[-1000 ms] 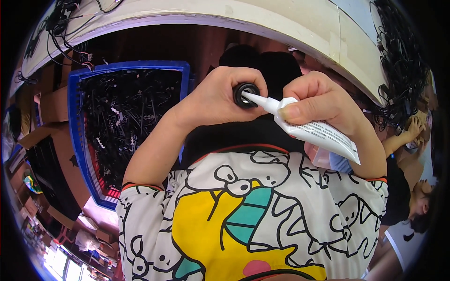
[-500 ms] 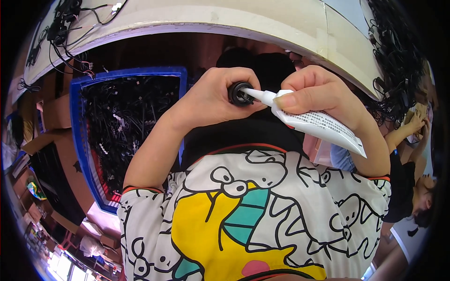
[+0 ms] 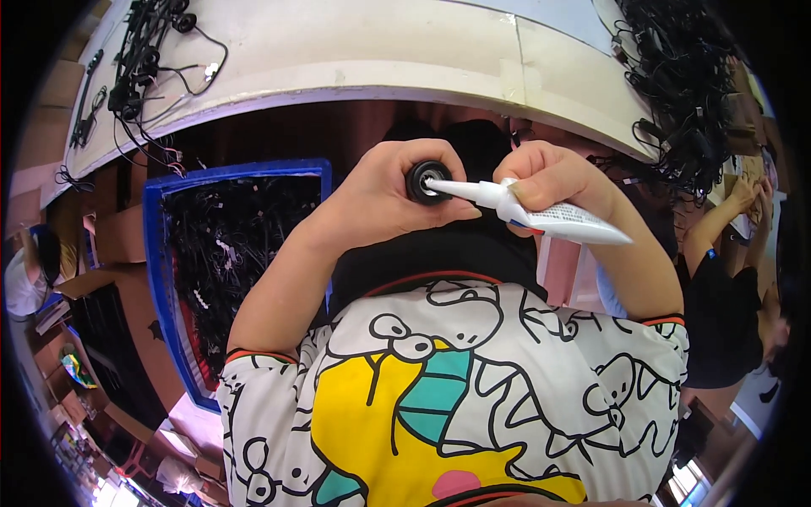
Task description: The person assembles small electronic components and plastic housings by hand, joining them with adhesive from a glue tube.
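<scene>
My left hand [image 3: 384, 198] is closed around a small black round part [image 3: 414, 183]. Its open end faces up toward me, with a lighter, hollow middle. A white squeeze tube with fine print [image 3: 583, 224] is pinched between the thumb and fingers of my right hand [image 3: 564, 182]. From the tube a long tapered white nozzle [image 3: 466, 191] points left, and its tip is at the opening of the black part. Whether the tip touches the inside, I cannot tell. Both hands are in the air in front of my body, short of the table edge.
A pale table [image 3: 355, 72] curves across the far side. Black cables [image 3: 139, 76] lie at its left, and a large heap of black cables [image 3: 680, 93] at its right. Below left stands a blue crate [image 3: 156, 279] of black cables. Another person [image 3: 722, 313] works at the right.
The black part's opening has turned more toward me. The tube's tail has swung up, so it lies flatter, with the nozzle still at the opening. The whole view has shifted a little.
</scene>
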Demonstrator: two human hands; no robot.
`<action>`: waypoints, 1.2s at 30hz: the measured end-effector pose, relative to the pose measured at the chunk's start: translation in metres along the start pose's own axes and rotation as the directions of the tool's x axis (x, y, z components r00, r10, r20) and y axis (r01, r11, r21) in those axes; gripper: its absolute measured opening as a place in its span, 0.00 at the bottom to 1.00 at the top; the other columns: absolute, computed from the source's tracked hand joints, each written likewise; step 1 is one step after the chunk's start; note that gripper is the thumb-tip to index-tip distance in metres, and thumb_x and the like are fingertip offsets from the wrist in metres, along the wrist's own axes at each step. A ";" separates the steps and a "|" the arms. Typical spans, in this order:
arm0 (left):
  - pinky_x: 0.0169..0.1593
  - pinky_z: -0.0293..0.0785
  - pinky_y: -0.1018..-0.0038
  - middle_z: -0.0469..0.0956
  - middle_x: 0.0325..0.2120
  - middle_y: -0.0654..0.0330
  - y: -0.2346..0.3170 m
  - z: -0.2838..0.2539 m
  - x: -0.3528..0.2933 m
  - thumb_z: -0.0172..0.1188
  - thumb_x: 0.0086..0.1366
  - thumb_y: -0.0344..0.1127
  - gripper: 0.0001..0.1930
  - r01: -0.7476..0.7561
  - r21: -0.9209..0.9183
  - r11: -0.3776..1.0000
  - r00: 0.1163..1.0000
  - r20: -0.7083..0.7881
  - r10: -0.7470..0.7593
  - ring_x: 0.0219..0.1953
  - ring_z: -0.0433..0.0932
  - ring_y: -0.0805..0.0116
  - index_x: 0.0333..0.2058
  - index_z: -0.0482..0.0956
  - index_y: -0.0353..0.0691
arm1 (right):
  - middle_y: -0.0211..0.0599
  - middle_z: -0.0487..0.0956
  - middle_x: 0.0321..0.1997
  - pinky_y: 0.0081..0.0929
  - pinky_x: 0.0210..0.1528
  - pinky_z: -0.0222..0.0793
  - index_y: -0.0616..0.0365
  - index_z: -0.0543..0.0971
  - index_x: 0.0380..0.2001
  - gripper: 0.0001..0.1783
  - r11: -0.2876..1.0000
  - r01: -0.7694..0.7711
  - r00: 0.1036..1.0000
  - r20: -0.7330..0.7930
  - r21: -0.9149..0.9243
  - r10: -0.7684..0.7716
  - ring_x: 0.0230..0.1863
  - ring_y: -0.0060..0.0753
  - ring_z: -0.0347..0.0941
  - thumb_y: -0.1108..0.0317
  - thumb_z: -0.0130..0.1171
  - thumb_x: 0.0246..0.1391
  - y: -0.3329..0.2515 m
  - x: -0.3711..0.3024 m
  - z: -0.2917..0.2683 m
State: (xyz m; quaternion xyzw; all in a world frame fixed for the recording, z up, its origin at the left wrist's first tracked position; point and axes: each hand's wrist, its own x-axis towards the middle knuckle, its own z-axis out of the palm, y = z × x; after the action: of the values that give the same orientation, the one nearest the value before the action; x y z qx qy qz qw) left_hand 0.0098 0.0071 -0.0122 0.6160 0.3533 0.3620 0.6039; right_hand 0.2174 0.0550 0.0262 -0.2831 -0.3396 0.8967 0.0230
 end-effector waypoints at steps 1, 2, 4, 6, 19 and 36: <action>0.26 0.61 0.84 0.66 0.16 0.68 0.004 0.001 0.003 0.65 0.45 0.28 0.09 0.003 0.002 1.000 1.000 -0.001 -0.003 0.21 0.63 0.81 0.24 0.72 0.38 | 0.30 0.74 0.17 0.09 0.16 0.58 0.63 0.76 0.22 0.10 0.997 0.063 0.997 0.041 0.039 -0.065 0.14 0.12 0.65 0.66 0.58 0.43 0.004 -0.001 -0.004; 0.26 0.61 0.84 0.66 0.16 0.68 0.006 0.003 0.006 0.65 0.45 0.28 0.09 -0.008 0.014 1.000 1.000 0.002 0.008 0.21 0.63 0.81 0.24 0.72 0.38 | 0.30 0.74 0.17 0.09 0.16 0.58 0.63 0.76 0.22 0.10 0.997 0.076 0.996 0.042 0.028 -0.078 0.14 0.12 0.65 0.66 0.58 0.43 0.006 -0.002 -0.007; 0.28 0.63 0.83 0.68 0.17 0.67 0.007 0.007 0.011 0.66 0.46 0.28 0.10 -0.084 -0.019 0.996 0.996 -0.039 0.083 0.22 0.65 0.80 0.25 0.72 0.38 | 0.32 0.75 0.19 0.10 0.18 0.60 0.64 0.76 0.24 0.09 0.974 0.226 0.974 0.016 -0.021 -0.225 0.16 0.14 0.67 0.68 0.57 0.43 0.007 -0.006 -0.008; 0.35 0.66 0.81 0.71 0.23 0.64 0.012 0.009 0.015 0.66 0.45 0.28 0.12 -0.113 -0.005 0.994 0.993 -0.024 0.113 0.28 0.68 0.78 0.28 0.72 0.37 | 0.33 0.76 0.22 0.12 0.25 0.64 0.64 0.77 0.26 0.08 0.957 0.281 0.960 0.016 -0.077 -0.281 0.21 0.16 0.69 0.69 0.57 0.44 0.004 -0.015 -0.009; 0.39 0.60 0.82 0.66 0.33 0.60 0.007 -0.015 0.007 0.50 0.51 0.27 0.23 -0.137 -0.377 0.916 0.991 -0.061 0.123 0.33 0.62 0.77 0.48 0.62 0.35 | 0.28 0.73 0.22 0.16 0.27 0.60 0.59 0.77 0.27 0.15 0.715 -0.062 0.649 -0.572 -0.697 -0.501 0.24 0.19 0.64 0.57 0.54 0.48 -0.104 -0.002 -0.091; 0.40 0.60 0.87 0.66 0.35 0.61 0.009 -0.015 0.009 0.49 0.56 0.20 0.29 -0.386 -0.315 0.867 0.907 -0.302 0.294 0.34 0.63 0.80 0.56 0.53 0.36 | 0.42 0.71 0.41 0.22 0.33 0.68 0.61 0.65 0.48 0.24 0.863 -0.027 0.992 -0.117 -0.505 -0.038 0.30 0.25 0.70 0.65 0.56 0.46 0.102 0.118 -0.059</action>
State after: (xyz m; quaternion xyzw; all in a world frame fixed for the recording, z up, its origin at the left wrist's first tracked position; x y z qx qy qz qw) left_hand 0.0009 0.0226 -0.0029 0.4955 0.2357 0.5960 0.5862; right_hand 0.1649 0.0398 -0.1310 -0.3330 -0.5613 0.7572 -0.0285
